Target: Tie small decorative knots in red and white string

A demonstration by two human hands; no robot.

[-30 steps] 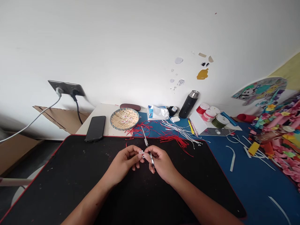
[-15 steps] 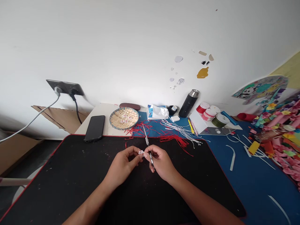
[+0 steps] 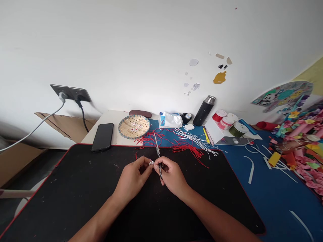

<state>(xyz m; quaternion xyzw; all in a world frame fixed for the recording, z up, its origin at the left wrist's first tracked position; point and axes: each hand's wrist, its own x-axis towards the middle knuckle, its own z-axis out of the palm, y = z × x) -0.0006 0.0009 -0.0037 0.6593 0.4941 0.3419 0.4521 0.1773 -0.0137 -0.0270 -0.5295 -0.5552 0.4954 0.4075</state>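
Note:
Between thumb and fingers, my left hand (image 3: 135, 175) pinches a small white looped cord piece (image 3: 151, 162) above the black mat. My right hand (image 3: 171, 174) is closed around a pair of scissors (image 3: 157, 148), whose blades point away from me. Its thumb and forefinger meet at the right side of the white piece. Beyond my hands lie cut red cords (image 3: 190, 153) and white cords (image 3: 195, 139) with knotted ends. A woven basket (image 3: 121, 133) holds small white and red pieces.
A phone (image 3: 102, 137) lies left of the basket. Along the wall stand a tissue box (image 3: 170, 120), a black flask (image 3: 205, 111) and several cord spools (image 3: 238, 129). The black mat (image 3: 75, 195) covers the front; paper strips (image 3: 251, 170) lie at right.
The white piece has turned slightly between my fingers and shows less of its loops. The scissors' handles have swung a little to the left. The view has shifted slightly.

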